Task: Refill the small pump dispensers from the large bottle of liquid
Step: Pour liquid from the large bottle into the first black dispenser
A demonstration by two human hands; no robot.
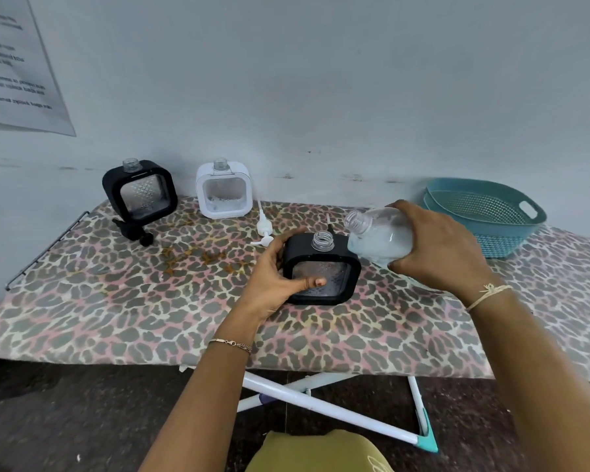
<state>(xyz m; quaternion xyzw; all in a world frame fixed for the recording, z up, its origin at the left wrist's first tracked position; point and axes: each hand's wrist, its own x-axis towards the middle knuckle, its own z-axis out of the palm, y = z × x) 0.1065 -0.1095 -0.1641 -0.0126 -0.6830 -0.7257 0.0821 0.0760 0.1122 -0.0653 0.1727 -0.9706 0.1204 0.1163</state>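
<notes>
Leopard-print fabric covers the ironing board (116, 318) that serves as the work surface, pushed against a pale wall (321, 80).

Near its front edge stands a square black-framed pump dispenser with a clear window (336, 277), its threaded neck open. The left hand (273, 277) grips it, fingers round the frame's side and thumb across the window. Just beside it on the right, the right hand (440, 247) clasps the large clear plastic bottle of pale liquid (378, 236), tilted with its uncapped mouth near the neck but not yet over it; no stream shows.

Pouring well probably means bringing the mouth directly above the narrow neck, tipping slowly, and keeping the dispenser braced so it cannot slide or overflow.

Further back stand a second black-framed dispenser (140, 192) and a white-framed one (223, 190), both open, with a black pump head (133, 229) and a white pump head (263, 226) lying loose. A teal perforated plastic basket (484, 212) sits at the far right. Rusty stains (198, 257) mark the cover, and a printed sheet (14, 63) hangs on the wall.
</notes>
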